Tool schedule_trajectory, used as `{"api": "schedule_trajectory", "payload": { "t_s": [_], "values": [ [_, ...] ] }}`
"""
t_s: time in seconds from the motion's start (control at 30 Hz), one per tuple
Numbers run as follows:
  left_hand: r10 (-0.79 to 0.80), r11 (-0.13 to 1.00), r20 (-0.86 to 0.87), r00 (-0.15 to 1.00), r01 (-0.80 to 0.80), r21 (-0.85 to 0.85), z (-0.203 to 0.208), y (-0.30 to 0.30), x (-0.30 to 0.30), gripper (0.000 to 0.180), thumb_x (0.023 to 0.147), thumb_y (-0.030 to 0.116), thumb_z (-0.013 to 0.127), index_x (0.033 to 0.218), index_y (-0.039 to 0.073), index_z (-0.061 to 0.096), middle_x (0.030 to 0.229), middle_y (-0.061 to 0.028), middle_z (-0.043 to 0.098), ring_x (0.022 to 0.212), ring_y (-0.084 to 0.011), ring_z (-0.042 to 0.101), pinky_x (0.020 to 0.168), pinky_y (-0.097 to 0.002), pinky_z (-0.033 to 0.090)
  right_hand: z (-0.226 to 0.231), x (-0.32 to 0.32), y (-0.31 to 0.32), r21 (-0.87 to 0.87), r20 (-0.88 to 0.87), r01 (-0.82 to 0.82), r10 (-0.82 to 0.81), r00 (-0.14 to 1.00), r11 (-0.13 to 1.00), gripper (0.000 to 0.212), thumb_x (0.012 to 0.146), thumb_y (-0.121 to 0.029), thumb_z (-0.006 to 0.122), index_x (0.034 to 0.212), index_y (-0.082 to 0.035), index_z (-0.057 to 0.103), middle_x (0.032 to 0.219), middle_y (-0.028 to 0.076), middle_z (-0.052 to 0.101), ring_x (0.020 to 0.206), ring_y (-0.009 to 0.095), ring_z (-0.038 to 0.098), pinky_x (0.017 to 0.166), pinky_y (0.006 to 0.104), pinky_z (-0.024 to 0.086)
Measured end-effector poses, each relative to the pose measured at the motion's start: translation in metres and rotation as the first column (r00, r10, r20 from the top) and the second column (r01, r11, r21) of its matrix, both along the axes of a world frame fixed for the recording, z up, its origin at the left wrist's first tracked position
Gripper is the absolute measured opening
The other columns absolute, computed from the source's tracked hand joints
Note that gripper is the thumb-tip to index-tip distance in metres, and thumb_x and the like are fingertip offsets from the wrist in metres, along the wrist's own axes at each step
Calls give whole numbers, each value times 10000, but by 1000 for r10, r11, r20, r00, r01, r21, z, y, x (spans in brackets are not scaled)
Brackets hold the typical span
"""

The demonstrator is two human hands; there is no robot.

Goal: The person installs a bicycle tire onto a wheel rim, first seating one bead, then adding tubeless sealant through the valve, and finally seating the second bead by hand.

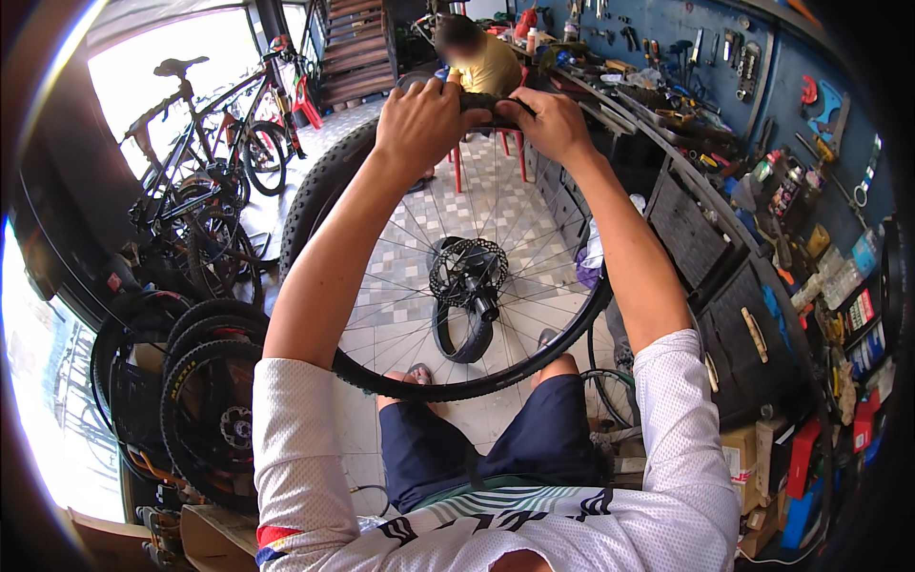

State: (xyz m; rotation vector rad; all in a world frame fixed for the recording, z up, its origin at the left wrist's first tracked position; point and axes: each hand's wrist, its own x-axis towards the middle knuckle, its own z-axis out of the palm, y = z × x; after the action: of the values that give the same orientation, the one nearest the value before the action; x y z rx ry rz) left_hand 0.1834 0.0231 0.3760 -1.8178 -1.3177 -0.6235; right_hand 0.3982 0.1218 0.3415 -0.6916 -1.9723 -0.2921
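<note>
A bicycle wheel [441,389] with a black knobby tire [307,210] stands in front of me, held by its far top edge. My left hand [419,119] is closed over the tire at the top, thumb pointing inward. Just to its right, my right hand [551,124] grips the same tire with its thumb pressed on it. A short stretch of black tire shows between the two thumbs. Thin spokes run to the hub, which carries a disc rotor [448,276]. Behind the spokes, a black loop [462,355] lies on the floor; its kind I cannot tell.
Bicycles [191,143] stand at the left, above spare wheels and tires [205,381]. Along the right runs a workbench [658,100] crowded with tools, below a blue tool wall [667,38]. A person in a yellow shirt [491,69] sits ahead, near red stool legs [522,157].
</note>
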Motion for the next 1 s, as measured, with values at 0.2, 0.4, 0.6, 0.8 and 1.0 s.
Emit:
{"api": "schedule_trajectory", "payload": {
  "t_s": [0.2, 0.4, 0.6, 0.8, 1.0],
  "values": [
    [37, 997, 244, 969, -19, -75, -3, 13, -24, 407, 1014, 495, 558, 1027, 135, 747, 806, -171, 738, 763, -415, 722, 644, -518, 563, 9, -32, -15, -57, 21, 99, -98, 995, 993, 649, 915, -745, 532, 1041, -154, 765, 867, 160, 753, 855, 397, 733, 731, 498, 576],
    [-42, 971, 358, 933, 123, -205, -10, 18, -41, 440, 1011, 503, 559, 974, 112, 758, 875, -194, 732, 856, -413, 706, 747, -510, 532, 13, -42, -22, -180, 113, 203, -185, 976, 963, 653, 904, -752, 543, 1138, -185, 769, 954, 154, 771, 921, 379, 741, 783, 495, 589],
    [148, 972, 332, 932, -75, -223, -18, 28, -11, 531, 993, 580, 545, 902, 100, 753, 840, -200, 740, 823, -416, 725, 700, -524, 550, -1, -40, -4, -246, 98, 269, -252, 963, 931, 625, 889, -751, 572, 1127, -212, 780, 918, 144, 770, 914, 358, 748, 764, 483, 585],
    [227, 960, 356, 906, -147, -239, -22, 45, -6, 537, 971, 595, 566, 903, 107, 778, 896, -206, 754, 878, -410, 736, 756, -516, 567, -5, -45, 8, -288, 98, 316, -300, 949, 904, 580, 866, -761, 597, 1065, -250, 788, 871, 148, 767, 905, 364, 743, 754, 484, 573],
    [274, 913, 359, 892, -124, -389, -5, 64, -17, 583, 939, 615, 610, 998, 65, 791, 1094, -224, 746, 1085, -381, 712, 911, -511, 541, 4, -49, 12, -372, 177, 355, -310, 934, 858, 615, 845, -784, 598, 1101, -256, 783, 1007, 135, 771, 993, 353, 732, 812, 489, 570]
  ]
}}
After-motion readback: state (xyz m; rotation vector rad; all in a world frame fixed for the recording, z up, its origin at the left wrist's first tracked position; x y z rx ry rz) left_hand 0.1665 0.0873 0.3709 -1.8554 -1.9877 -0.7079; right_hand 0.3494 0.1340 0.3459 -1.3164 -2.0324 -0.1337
